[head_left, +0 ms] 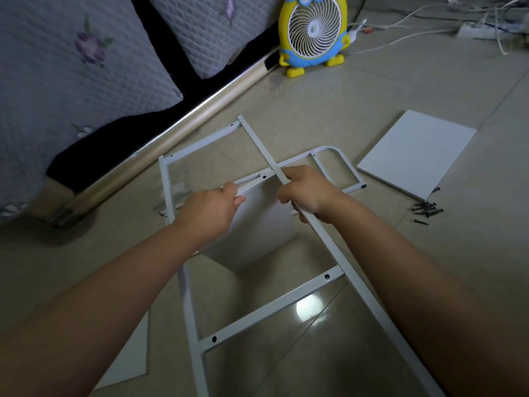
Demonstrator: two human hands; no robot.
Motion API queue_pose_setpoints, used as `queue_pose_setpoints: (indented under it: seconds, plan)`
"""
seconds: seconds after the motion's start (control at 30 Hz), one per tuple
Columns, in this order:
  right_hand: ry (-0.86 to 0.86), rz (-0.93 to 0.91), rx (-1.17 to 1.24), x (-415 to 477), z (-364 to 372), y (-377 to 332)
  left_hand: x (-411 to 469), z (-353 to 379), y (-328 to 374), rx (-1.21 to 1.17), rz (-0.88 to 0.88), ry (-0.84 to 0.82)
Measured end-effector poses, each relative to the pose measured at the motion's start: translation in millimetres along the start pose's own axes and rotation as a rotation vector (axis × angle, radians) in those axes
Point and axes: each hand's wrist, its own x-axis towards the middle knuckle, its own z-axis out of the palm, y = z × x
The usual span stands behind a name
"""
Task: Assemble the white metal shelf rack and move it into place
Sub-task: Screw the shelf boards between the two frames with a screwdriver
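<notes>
A white metal side frame, shaped like a ladder with cross rungs, is held above the tiled floor. My right hand grips its right rail. My left hand holds the middle rung, where a white shelf board hangs down from the frame. Beneath lies a second white frame with a rounded end, flat on the floor. Another white shelf board lies on the floor at the right, and part of a third board shows under my left forearm.
A heap of black screws lies on the tiles at the right. A sofa with grey quilted cushions and a wooden base fills the left. A yellow cartoon fan stands at the back. White cables and a power strip lie at the far right.
</notes>
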Motion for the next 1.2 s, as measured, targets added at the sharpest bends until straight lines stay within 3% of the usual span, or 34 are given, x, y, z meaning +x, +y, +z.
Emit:
queue_pose_setpoints:
  seconds: [1.2]
  plan:
    - [-0.044,-0.043,-0.154,15,-4,2,-7,-5,11,0.013,-0.082,-0.033]
